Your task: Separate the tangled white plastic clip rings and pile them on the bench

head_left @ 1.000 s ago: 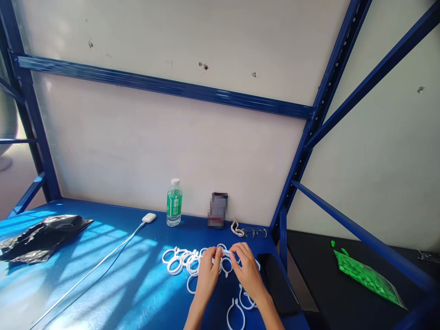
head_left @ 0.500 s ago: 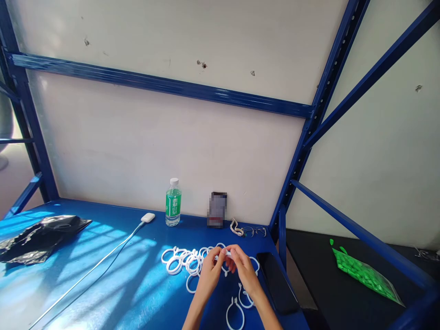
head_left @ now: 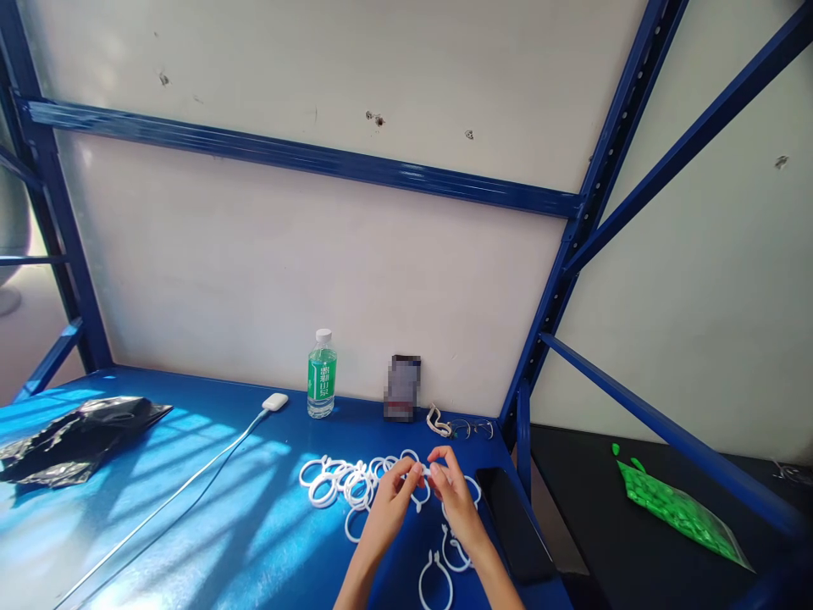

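Note:
Both hands meet over the blue tabletop [head_left: 254,517], fingertips close together. My left hand [head_left: 392,500] is closed in a pinch on a small white part, seemingly of a white plastic ring [head_left: 426,471]; most of it is hidden by fingers. My right hand [head_left: 456,500] curls loosely at the other side of that part, thumb against it and forefinger raised. Left of the hands lies a heap of white open rings [head_left: 336,481]. Nearer me is a single ring with a knobbed gap [head_left: 435,585], and another ring [head_left: 455,555] lies beside my right wrist.
A dark phone [head_left: 516,525] lies right of my right hand. Behind stand a water bottle [head_left: 322,377] and a blurred upright box [head_left: 402,390], with glasses [head_left: 471,429] beside. A white cable [head_left: 171,496] and black plastic bag [head_left: 82,440] lie left; a bag of green pieces [head_left: 683,512] lies right.
My right hand's forefinger has lifted and its fingers have loosened, widening the space between the hands. My left hand keeps its pinch. The view has shifted very slightly.

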Available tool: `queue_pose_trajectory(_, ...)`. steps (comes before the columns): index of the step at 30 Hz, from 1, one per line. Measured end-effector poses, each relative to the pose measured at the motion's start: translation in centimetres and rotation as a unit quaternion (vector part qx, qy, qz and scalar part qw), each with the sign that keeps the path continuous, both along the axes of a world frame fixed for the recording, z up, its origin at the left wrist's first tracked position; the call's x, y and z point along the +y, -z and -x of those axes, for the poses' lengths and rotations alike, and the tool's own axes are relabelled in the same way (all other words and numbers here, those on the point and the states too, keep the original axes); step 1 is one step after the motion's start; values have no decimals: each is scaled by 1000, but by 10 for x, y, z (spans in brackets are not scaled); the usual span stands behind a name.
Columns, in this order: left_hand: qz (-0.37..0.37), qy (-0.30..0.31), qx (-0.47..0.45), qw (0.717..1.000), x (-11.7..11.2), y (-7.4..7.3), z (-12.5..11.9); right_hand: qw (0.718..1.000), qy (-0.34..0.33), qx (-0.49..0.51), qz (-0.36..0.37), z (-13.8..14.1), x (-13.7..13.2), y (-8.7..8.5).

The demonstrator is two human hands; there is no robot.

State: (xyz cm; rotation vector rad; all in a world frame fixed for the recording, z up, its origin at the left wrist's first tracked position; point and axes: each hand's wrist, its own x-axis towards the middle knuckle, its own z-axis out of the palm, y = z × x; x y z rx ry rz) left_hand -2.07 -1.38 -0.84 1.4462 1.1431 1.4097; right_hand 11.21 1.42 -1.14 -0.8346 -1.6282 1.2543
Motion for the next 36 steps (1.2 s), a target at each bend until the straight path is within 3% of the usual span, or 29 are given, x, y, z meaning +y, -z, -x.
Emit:
queue_pose_trajectory(8, -16, 0, 10, 1000, -1, -2, 3, 1000, -5, -1, -10, 1, 0, 2)
queue_pose_trajectory(22, 35, -18, 9, 999, 5, 6, -4, 998, 20, -56, 9, 1, 5, 6)
queue_pose_trajectory(24, 23, -35, 29, 999, 5, 10, -3, 995, 40, -89, -9, 0, 4, 4)
queue_pose_trajectory(26, -4, -97, 83, 992, 6, 15, -2, 987, 87, -129, -46, -4, 5, 3)
queue_pose_trajectory(28, -37, -195, 164, 966, 7, 20, 2, 964, 160, -179, -111, -9, 8, 4)
queue_pose_trajectory(31, -58, -314, 276, 907, 8, 27, 8, 897, 247, -290, -223, -20, 15, 11)
queue_pose_trajectory(34, -44, -362, 349, 863, 7, 30, 12, 827, 268, -424, -254, -29, 20, 18)
queue_pose_trajectory(36, -29, -372, 385, 844, 6, 31, 12, 801, 254, -486, -238, -32, 20, 21)
